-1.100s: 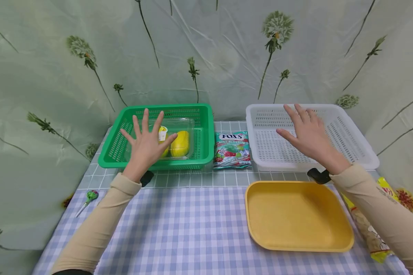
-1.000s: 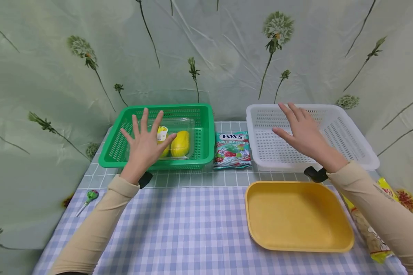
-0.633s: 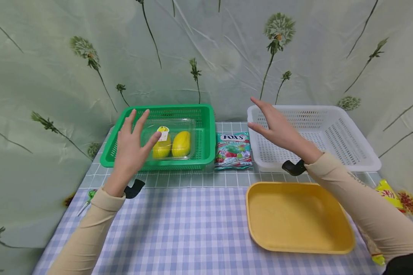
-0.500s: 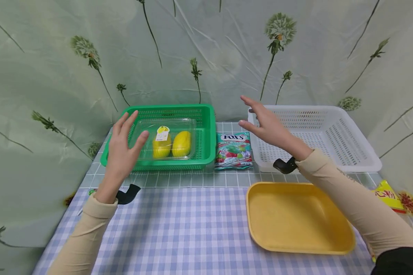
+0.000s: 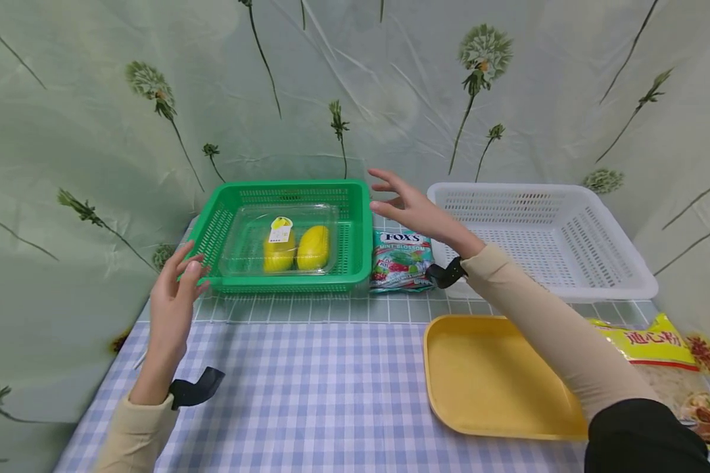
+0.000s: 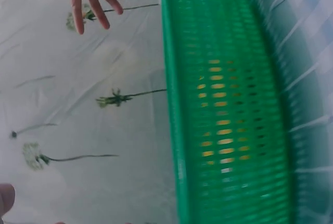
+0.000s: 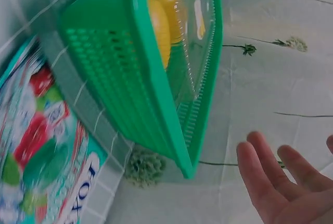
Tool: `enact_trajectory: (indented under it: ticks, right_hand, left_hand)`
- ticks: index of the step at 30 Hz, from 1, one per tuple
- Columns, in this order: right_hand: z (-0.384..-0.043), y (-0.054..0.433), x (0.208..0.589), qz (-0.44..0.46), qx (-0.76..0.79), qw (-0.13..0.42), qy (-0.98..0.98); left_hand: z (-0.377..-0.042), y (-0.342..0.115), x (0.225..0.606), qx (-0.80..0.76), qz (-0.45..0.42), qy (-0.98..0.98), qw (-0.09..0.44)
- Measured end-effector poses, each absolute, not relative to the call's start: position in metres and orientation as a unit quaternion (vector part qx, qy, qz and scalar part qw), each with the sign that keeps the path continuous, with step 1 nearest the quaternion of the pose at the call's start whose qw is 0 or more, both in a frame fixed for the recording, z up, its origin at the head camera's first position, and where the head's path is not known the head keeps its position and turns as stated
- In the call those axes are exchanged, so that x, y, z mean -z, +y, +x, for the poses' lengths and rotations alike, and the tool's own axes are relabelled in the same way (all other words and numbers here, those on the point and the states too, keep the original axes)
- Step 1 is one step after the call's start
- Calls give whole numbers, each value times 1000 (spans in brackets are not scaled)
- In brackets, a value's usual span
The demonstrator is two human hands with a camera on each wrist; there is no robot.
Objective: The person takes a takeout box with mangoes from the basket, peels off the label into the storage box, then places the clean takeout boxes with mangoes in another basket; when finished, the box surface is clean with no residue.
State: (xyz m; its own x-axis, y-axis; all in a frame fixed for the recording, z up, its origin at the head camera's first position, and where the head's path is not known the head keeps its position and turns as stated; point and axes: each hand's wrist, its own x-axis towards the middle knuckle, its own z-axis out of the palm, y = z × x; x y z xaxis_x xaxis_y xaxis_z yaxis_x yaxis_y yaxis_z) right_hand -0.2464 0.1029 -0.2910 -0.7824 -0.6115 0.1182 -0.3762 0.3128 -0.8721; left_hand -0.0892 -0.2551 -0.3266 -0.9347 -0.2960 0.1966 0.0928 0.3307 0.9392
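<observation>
My left hand (image 5: 174,309) hangs beside the front left corner of a green basket (image 5: 296,286), fingers loosely bent and holding nothing. In the basket lies a clear plastic box (image 5: 242,243) with two yellow fruits (image 5: 313,248) and a white label. Reaching across from the right, my right hand (image 5: 414,209) is empty, its fingers spread at the basket's right rim. Below it lies a teal FOX'S candy bag (image 5: 399,263), partly covered by the wrist in the head view. The right wrist view shows the right fingers (image 7: 260,182) spread near the basket's end.
A white basket (image 5: 544,292) stands at the back right, with a yellow tray (image 5: 485,374) in front of it. My right sleeve crosses the tray and partly covers a yellow food packet (image 5: 657,341). A lollipop stick (image 5: 140,360) shows by my left wrist.
My right hand has swept left from over the white basket to the green basket's right rim. My left hand has drawn left and back from above the clear box, its fingers now more bent.
</observation>
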Motion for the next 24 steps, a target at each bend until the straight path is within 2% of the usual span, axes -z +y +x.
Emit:
enact_trajectory:
  ticks: [8, 15, 24]
  right_hand:
    - [-262, 77, 298, -301, 562, 185, 748]
    - [-273, 51, 308, -267, 572, 232, 740]
    - [-278, 14, 324, -225, 557, 285, 746]
  left_hand:
    - [-79, -261, 358, 650, 114, -742, 114]
    - [-87, -266, 371, 670, 124, -730, 63]
    - [-105, -269, 386, 667, 156, -724, 76]
